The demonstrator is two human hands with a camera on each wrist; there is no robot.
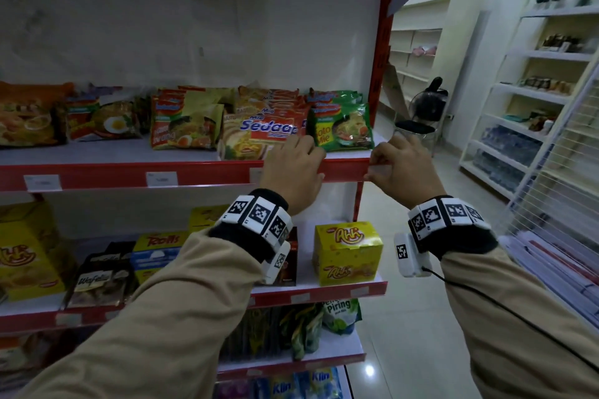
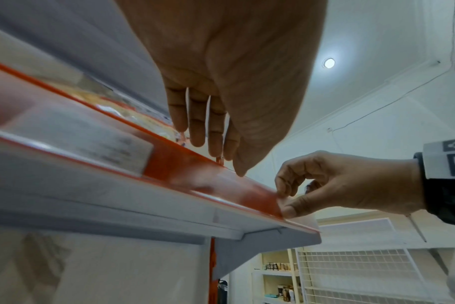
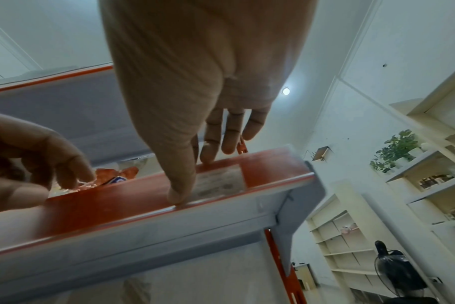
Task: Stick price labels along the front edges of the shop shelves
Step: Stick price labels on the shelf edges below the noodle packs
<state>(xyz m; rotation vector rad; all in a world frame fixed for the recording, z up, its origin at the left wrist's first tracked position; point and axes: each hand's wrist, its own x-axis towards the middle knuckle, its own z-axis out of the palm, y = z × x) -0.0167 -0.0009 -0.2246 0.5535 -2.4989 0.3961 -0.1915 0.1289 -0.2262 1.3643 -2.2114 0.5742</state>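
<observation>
My right hand point(image 1: 406, 168) pinches a price label point(image 3: 219, 182) against the red shelf edge point(image 1: 343, 169), my left hand point(image 1: 293, 168) resting flat at its nine o'clock.

White walls, glossy tiled floor point(image 1: 405, 334), cream wall shelving point(image 1: 418, 52), round ceiling light point(image 2: 329, 62)

Both arms are reaching forward and up in tan sleeves, each wrist wearing a black band with white marker blocks. The left hand point(image 1: 293, 168) is lying palm-down with its fingers point(image 2: 196, 125) extending nearly straight and close together, the thumb angling downward. The right hand point(image 1: 400, 168) is sitting just to its right, the fingers curling inward toward the thumb point(image 3: 178, 185), which is pressing flat; it seems to be pinching lightly, though blur is hiding the contact.
</observation>
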